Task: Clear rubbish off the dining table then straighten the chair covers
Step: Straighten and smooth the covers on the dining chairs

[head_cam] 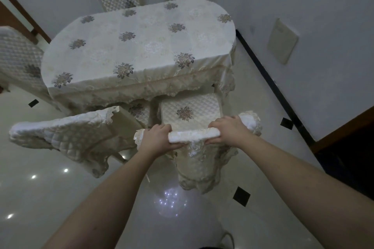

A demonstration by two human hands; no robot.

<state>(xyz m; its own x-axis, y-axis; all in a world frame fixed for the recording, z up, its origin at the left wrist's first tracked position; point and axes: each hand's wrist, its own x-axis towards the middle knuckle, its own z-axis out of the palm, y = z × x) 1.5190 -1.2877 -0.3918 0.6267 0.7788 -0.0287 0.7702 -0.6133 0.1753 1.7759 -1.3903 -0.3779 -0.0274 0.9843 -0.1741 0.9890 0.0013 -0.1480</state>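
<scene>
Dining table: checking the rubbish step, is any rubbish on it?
No, the dining table shows only its flowered cloth; both hands grip a chair cover.

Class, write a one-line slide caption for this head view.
Both hands, left and right, grip a chair cover by the table.

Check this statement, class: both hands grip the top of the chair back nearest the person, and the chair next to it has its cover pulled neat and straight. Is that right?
One part is wrong. The head view shows the left hand and right hand with a grip on the chair back, but the neighbouring chair's cover hangs rumpled and crooked, not straight.
</scene>
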